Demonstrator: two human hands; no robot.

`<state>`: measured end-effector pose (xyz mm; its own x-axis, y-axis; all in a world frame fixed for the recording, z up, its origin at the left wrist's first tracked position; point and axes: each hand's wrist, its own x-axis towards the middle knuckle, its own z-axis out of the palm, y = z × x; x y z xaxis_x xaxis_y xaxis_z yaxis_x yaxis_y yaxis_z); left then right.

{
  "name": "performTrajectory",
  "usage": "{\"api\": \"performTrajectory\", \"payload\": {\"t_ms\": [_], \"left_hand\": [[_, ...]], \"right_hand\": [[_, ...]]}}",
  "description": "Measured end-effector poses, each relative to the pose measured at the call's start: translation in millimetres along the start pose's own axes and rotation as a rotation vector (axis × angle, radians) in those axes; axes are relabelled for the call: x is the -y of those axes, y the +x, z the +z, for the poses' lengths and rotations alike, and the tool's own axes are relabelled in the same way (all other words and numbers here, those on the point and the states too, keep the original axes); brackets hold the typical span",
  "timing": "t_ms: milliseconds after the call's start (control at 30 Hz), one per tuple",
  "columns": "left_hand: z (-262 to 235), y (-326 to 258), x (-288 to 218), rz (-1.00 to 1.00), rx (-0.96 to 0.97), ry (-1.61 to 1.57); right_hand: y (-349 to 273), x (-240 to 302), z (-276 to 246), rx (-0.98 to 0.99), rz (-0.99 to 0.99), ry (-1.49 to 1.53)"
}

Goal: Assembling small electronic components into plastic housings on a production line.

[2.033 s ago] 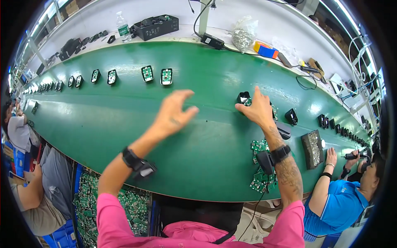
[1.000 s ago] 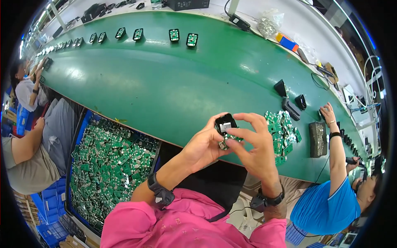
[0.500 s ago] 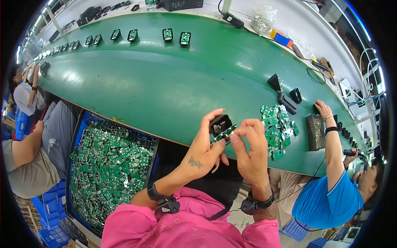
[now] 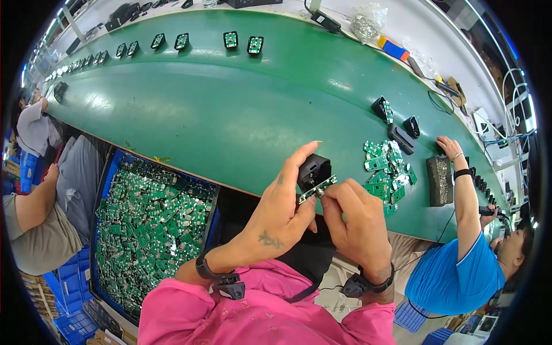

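Both hands have drawn slightly apart since half a second ago, still working over the near edge of the green conveyor belt [image 4: 230, 115].

Left hand [image 4: 282, 213] pinches a black plastic housing [image 4: 313, 169], forefinger extended. Right hand [image 4: 356, 221] pinches a small green circuit board [image 4: 317, 188] against the housing's underside. Loose green boards [image 4: 388, 169] lie just right, on the belt; a blue bin of boards [image 4: 149, 224] sits below the near edge.

Bright, even overhead light; soft glare on green belt [image 4: 241, 109] approx 11 o'clock. Strong fisheye bend w/ black vignette at rim; centre sharp.
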<state>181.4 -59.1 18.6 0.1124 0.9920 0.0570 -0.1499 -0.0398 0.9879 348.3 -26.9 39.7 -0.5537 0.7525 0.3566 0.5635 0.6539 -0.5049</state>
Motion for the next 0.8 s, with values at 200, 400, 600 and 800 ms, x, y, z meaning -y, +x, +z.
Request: {"api": "performTrajectory", "payload": {"t_ms": [200,400,600,800], "left_hand": [[1.6,-1.0,9.7,0.027,-0.02,-0.021],[3.7,-3.3,13.3,-0.042,-0.05,-0.103],[1.6,-3.7,20.8,0.062,-0.016,-0.01],[0.8,-9.9,-0.2,-0.017,-0.002,-0.099]], "right_hand": [[-20.0,8.3,26.7,-0.18,0.343,0.597],[-26.8,13.1,57.1,-0.461,0.488,1.035],[-25.1,18.2,54.5,-0.478,0.448,0.916],[-18.4,6.0,27.6,-0.297,-0.006,0.102]]}}
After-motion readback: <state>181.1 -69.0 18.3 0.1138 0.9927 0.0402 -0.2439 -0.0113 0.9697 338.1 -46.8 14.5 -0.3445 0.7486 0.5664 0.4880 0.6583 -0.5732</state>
